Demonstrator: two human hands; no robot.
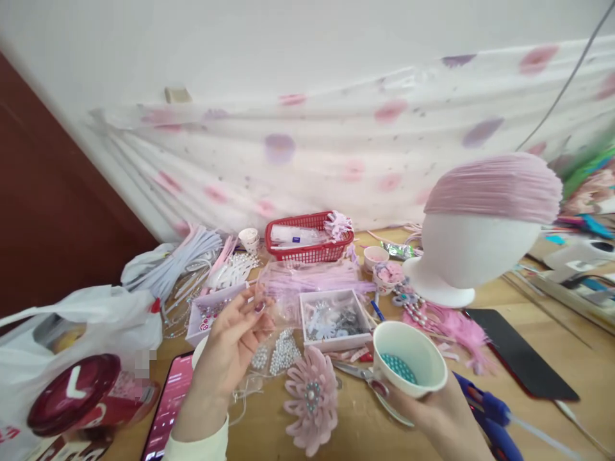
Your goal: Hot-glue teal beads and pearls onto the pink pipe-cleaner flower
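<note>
My right hand point(423, 410) is wrapped round a white paper cup point(430, 339), tilted toward me. Teal beads point(398, 368) lie in its bottom. My left hand point(235, 346) is raised left of centre, fingers curled and pinched at the edge of what looks like a clear plastic bag point(283, 307). Between my hands a pink petalled flower point(312, 406) with a beaded centre lies on the table. Scissors point(353, 369) lie beside the cup, partly hidden by my right hand. Silvery pearl beads point(284, 352) sit near my left fingers.
A white box point(336, 346) of small parts and a red basket point(307, 253) stand behind. A mannequin head point(480, 250) in a pink covering, a black phone-like slab point(523, 352) and a blue glue gun point(492, 410) are right. A lit phone point(166, 410) and red-lidded cup point(74, 394) are left.
</note>
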